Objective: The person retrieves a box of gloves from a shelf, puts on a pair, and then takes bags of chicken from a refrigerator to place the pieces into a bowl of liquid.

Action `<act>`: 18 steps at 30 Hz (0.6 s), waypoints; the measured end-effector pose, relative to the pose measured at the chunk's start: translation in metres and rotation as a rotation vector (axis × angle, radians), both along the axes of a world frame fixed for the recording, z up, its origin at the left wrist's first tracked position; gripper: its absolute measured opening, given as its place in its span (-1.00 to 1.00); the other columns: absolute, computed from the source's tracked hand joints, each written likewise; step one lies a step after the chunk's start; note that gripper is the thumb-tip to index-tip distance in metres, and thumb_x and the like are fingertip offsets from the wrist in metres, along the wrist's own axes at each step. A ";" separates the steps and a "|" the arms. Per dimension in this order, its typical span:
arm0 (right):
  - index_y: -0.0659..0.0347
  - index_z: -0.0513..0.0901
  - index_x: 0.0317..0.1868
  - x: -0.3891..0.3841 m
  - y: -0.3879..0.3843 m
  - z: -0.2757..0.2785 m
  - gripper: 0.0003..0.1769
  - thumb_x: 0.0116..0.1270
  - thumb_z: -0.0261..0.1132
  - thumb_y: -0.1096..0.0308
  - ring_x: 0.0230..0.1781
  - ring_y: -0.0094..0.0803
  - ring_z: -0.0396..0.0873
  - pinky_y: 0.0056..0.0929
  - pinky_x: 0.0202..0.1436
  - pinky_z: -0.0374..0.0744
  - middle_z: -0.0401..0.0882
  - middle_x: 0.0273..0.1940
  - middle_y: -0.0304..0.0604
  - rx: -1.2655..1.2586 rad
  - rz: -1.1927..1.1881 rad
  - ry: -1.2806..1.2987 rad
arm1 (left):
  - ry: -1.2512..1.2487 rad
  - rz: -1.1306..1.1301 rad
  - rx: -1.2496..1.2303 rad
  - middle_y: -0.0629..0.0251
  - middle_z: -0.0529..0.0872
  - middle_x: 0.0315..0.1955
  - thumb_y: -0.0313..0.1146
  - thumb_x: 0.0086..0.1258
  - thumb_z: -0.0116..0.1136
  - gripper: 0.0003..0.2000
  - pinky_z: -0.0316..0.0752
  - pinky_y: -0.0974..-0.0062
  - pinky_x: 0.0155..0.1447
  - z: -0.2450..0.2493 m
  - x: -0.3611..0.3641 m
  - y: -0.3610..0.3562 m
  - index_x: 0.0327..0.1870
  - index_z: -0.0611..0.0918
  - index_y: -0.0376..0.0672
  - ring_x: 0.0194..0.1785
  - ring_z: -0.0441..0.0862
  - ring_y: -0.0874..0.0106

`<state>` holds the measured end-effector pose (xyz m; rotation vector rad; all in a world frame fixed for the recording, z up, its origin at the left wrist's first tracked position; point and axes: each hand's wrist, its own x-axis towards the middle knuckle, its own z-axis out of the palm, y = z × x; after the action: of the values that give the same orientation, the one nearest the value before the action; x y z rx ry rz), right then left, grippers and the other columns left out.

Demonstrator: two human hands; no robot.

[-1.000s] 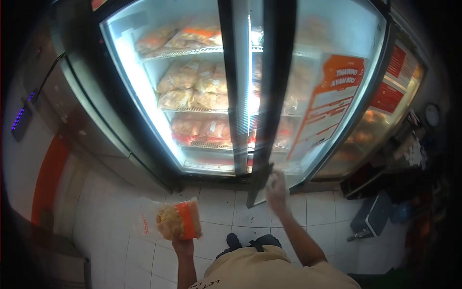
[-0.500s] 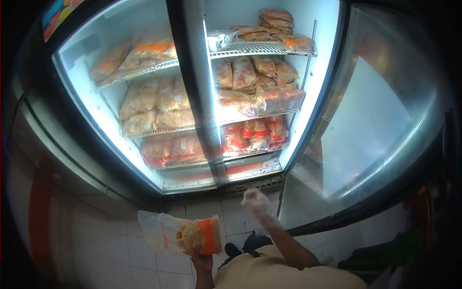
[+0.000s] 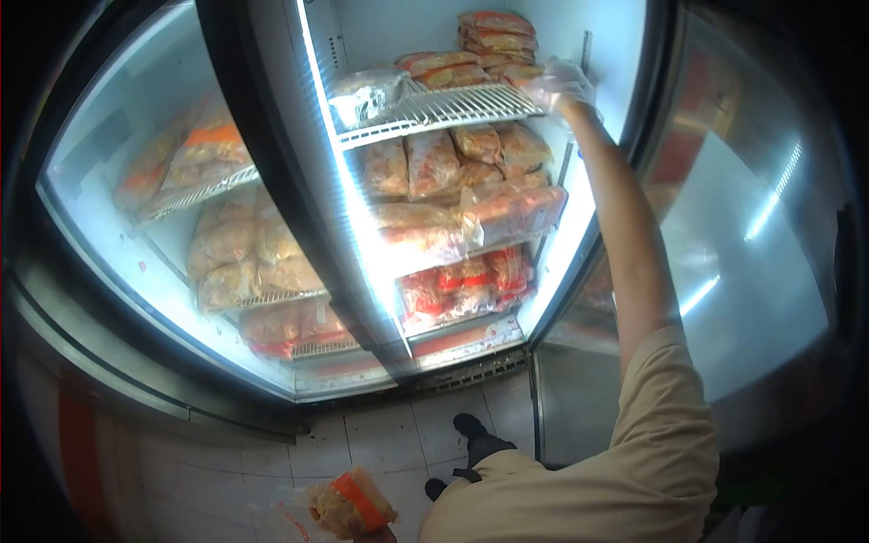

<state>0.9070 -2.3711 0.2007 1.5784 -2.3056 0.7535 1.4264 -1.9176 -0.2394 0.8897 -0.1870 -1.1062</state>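
Note:
My left hand [image 3: 373, 534] shows only in part at the bottom edge, wrapped under a clear bag with an orange band [image 3: 348, 503] that holds pale food. My right hand [image 3: 557, 86], in a thin clear plastic glove, reaches to the right end of the top shelf [image 3: 453, 107] in the refrigerator. It is at the orange-and-clear packet [image 3: 516, 74] lying there; the glove and blur hide its fingertips. Left of it are more flat packets [image 3: 444, 69] and a stack of orange packets [image 3: 496, 34]. A foil-like container [image 3: 369, 98] sits at the shelf's left end.
Lower shelves hold bagged meat [image 3: 433, 165] and red packets [image 3: 466, 281]. The glass door [image 3: 742, 262] stands open at the right. A dark door frame [image 3: 272, 154] divides the refrigerator. My feet are on the tiled floor [image 3: 380, 436].
My right hand has gone from low in front of the refrigerator up to the top shelf. My left hand and its bag sit lower in view. The view has shifted toward the open right side.

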 end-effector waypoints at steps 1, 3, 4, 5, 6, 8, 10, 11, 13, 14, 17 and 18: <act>0.22 0.70 -0.06 -0.010 -0.016 0.004 -0.40 0.06 0.49 -0.10 -0.10 -0.20 0.70 -0.38 0.04 0.62 0.71 -0.05 0.03 0.113 -0.053 0.057 | 0.011 0.021 0.001 0.20 0.40 0.34 -0.10 0.42 0.18 -0.30 0.35 0.02 0.39 -0.001 -0.009 -0.010 0.49 0.17 -0.12 0.36 0.42 0.20; 0.21 0.71 0.00 -0.030 -0.050 0.011 -0.35 0.02 0.49 -0.11 -0.05 -0.15 0.70 -0.37 0.08 0.61 0.70 0.00 0.05 0.213 -0.101 0.109 | 0.022 0.047 -0.012 0.20 0.40 0.34 -0.11 0.42 0.19 -0.30 0.34 0.02 0.40 -0.003 -0.026 -0.035 0.49 0.17 -0.12 0.37 0.41 0.20; 0.20 0.71 0.02 -0.041 -0.066 0.009 -0.33 0.00 0.48 -0.11 -0.02 -0.14 0.69 -0.37 0.09 0.61 0.70 0.02 0.04 0.280 -0.090 0.161 | 0.037 0.050 -0.011 0.20 0.40 0.34 -0.12 0.42 0.19 -0.30 0.33 0.02 0.41 -0.006 -0.035 -0.047 0.49 0.17 -0.12 0.37 0.41 0.20; 0.19 0.70 0.05 -0.052 -0.080 0.004 -0.31 -0.01 0.47 -0.11 0.01 -0.13 0.68 -0.36 0.11 0.60 0.69 0.04 0.04 0.357 -0.082 0.213 | 0.048 0.055 -0.015 0.19 0.40 0.35 -0.12 0.41 0.19 -0.30 0.33 0.02 0.41 -0.011 -0.045 -0.058 0.49 0.17 -0.12 0.37 0.41 0.20; 0.18 0.70 0.07 -0.061 -0.089 -0.005 -0.30 -0.03 0.47 -0.10 0.04 -0.12 0.68 -0.35 0.13 0.60 0.69 0.07 0.04 0.437 -0.075 0.263 | 0.058 0.057 -0.015 0.19 0.39 0.35 -0.13 0.41 0.19 -0.30 0.32 0.02 0.42 -0.013 -0.054 -0.068 0.49 0.17 -0.12 0.38 0.40 0.20; 0.20 0.69 0.05 -0.032 -0.078 0.011 -0.36 0.03 0.40 -0.07 0.00 -0.12 0.69 -0.33 0.06 0.61 0.68 0.07 0.05 0.346 -0.186 0.000 | 0.098 0.060 -0.034 0.19 0.39 0.35 -0.14 0.41 0.20 -0.30 0.31 0.02 0.43 -0.022 -0.070 -0.082 0.49 0.18 -0.12 0.39 0.40 0.20; 0.24 0.69 0.01 -0.102 -0.132 0.002 -0.39 0.06 0.38 -0.05 -0.07 -0.18 0.70 -0.35 0.00 0.61 0.70 0.02 0.03 0.392 -0.088 -0.034 | 0.165 0.058 -0.063 0.19 0.39 0.36 -0.15 0.41 0.20 -0.30 0.30 0.02 0.44 -0.032 -0.087 -0.095 0.49 0.18 -0.12 0.39 0.39 0.20; 0.28 0.69 -0.02 -0.127 -0.152 0.002 -0.42 0.10 0.35 -0.04 -0.13 -0.23 0.71 -0.38 -0.05 0.61 0.72 -0.02 0.00 0.431 0.007 -0.076 | 0.190 0.059 -0.078 0.19 0.39 0.36 -0.16 0.40 0.21 -0.30 0.30 0.02 0.45 -0.037 -0.094 -0.100 0.49 0.18 -0.12 0.40 0.39 0.20; 0.31 0.68 -0.06 -0.073 -0.095 0.021 -0.44 0.12 0.33 -0.02 -0.20 -0.29 0.68 -0.39 -0.10 0.60 0.71 -0.09 -0.04 0.363 -0.044 -0.065 | 0.249 0.055 -0.115 0.19 0.38 0.37 -0.17 0.40 0.21 -0.30 0.28 0.02 0.46 -0.045 -0.104 -0.111 0.49 0.18 -0.13 0.41 0.38 0.21; 0.34 0.67 -0.09 -0.053 -0.075 0.029 -0.46 0.15 0.32 0.00 -0.27 -0.36 0.65 -0.40 -0.16 0.59 0.71 -0.15 -0.09 0.290 -0.093 -0.056 | 0.279 0.053 -0.139 0.19 0.38 0.37 -0.17 0.40 0.21 -0.30 0.28 0.02 0.46 -0.049 -0.108 -0.114 0.49 0.18 -0.13 0.41 0.38 0.21; 0.38 0.64 -0.06 -0.151 -0.149 -0.006 -0.48 0.13 0.39 0.09 -0.28 -0.40 0.60 -0.41 -0.14 0.59 0.68 -0.18 -0.13 0.203 0.105 -0.333 | 0.318 0.043 -0.161 0.19 0.38 0.37 -0.19 0.40 0.22 -0.30 0.27 0.02 0.47 -0.044 -0.113 -0.123 0.49 0.18 -0.13 0.42 0.37 0.21; 0.38 0.64 -0.05 -0.147 -0.142 -0.008 -0.48 0.12 0.40 0.10 -0.28 -0.40 0.61 -0.42 -0.14 0.59 0.68 -0.17 -0.12 0.162 0.144 -0.378 | 0.273 0.011 -0.102 0.19 0.39 0.36 -0.15 0.38 0.24 -0.27 0.30 0.03 0.46 -0.030 -0.112 -0.131 0.49 0.18 -0.14 0.40 0.38 0.19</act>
<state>0.7595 -2.5135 0.1929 1.8224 -2.5918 0.9968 1.3141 -2.0489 -0.2691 0.6405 -0.0125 -1.1845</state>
